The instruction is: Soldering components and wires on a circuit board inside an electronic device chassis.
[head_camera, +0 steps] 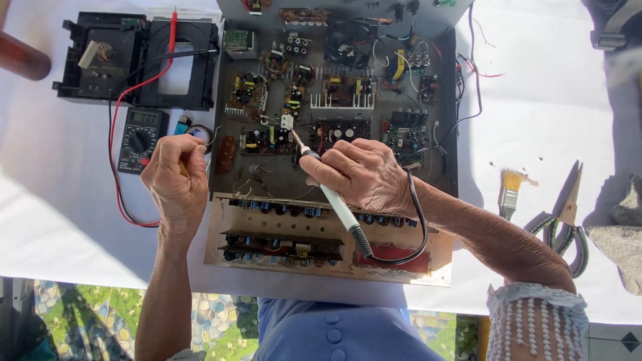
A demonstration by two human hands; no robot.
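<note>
The soldering iron point(332, 194) lies slantwise across the middle of the open amplifier chassis point(334, 100), its metal tip up near a small white part among the circuit boards and its white handle running down and to the right, ending in a black cord point(418, 220) that loops back under the wrist. The right hand point(364, 175) is closed around the iron's upper handle in a pen-like grip, fingers curled tight over it and knuckles turned up toward the camera. The left hand point(175, 177) rests at the chassis's left edge, fingers folded in to a narrow pinch; something small and yellowish shows between thumb and forefinger, too hidden to name. Just below both hands the front panel point(321, 241) of the chassis lies flat, with a row of blue knobs along it.

Just left of the left hand sits a black multimeter point(140, 137), with red and black leads point(117, 180) trailing from it across the white tablecloth point(53, 200). Above the meter lies a black disc-tray mechanism point(134, 57). Well apart on the right lie a small paintbrush point(509, 190) with yellow bristles and, near it, a pair of scissors point(567, 224)
</note>
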